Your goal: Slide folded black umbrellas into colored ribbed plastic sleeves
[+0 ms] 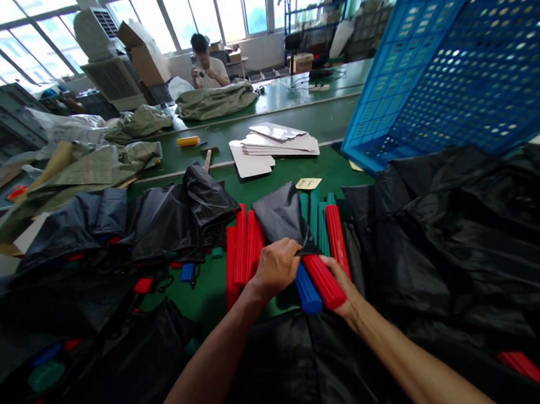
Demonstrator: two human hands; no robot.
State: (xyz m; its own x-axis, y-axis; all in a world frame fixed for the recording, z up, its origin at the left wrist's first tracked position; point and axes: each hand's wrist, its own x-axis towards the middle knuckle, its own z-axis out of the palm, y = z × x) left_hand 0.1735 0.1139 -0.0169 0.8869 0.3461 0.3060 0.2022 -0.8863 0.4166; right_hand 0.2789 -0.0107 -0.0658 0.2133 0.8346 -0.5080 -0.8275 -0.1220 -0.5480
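My left hand [277, 269] presses on a folded black nylon cloth [281, 217] where it meets the ends of a red ribbed foam tube [324, 280] and a blue ribbed foam tube [307, 291]. The fingers of my right hand [340, 284] wrap the red tube from below. Just beyond my hands lie several red ribbed tubes [243, 250] and several green ribbed tubes [315, 223], side by side on the green bench [203, 299]. The cloth hides their far ends. Large heaps of black nylon cloth [449, 254] lie on both sides.
A perforated blue plastic crate [448, 61] tilts at upper right. A stack of white cards [278, 143] lies beyond the tubes. Green woven sacks [216, 101] lie along the benches. At the far end, a person [207, 64] sits holding a phone.
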